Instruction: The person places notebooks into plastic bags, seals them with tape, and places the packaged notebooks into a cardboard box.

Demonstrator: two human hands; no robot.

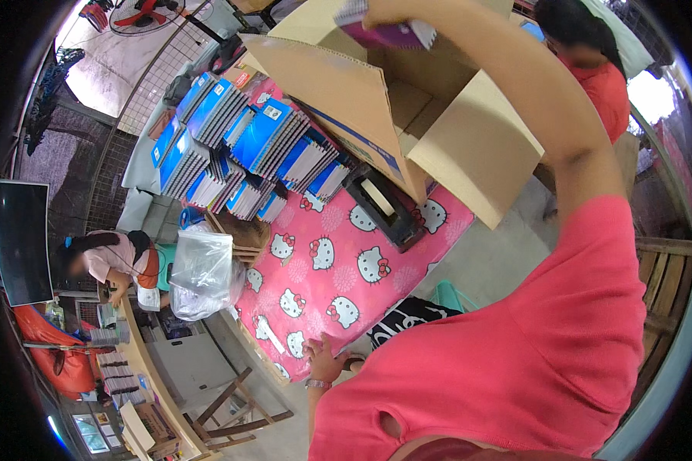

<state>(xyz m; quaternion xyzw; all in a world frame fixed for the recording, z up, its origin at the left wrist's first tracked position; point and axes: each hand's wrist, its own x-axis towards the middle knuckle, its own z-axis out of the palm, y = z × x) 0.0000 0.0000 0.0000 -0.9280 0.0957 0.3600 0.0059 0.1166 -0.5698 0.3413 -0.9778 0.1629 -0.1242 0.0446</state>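
At top centre, the right hand has its grip closed on a purple notebook by the open carton, whose raised flap could snag it loose, while the left hand, seemingly empty, rests fingers-parted on the worktop.

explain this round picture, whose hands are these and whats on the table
There's no machine: these are a person's bare hands, seen by a fisheye camera worn on the head, which bends straight edges. The left hand rests at the edge of a pink cat-print tablecloth. The right hand, partly cut off at the top, holds a purple spiral notebook near an open cardboard box. On the cloth lie stacks of blue spiral notebooks and what looks like a black tape dispenser.
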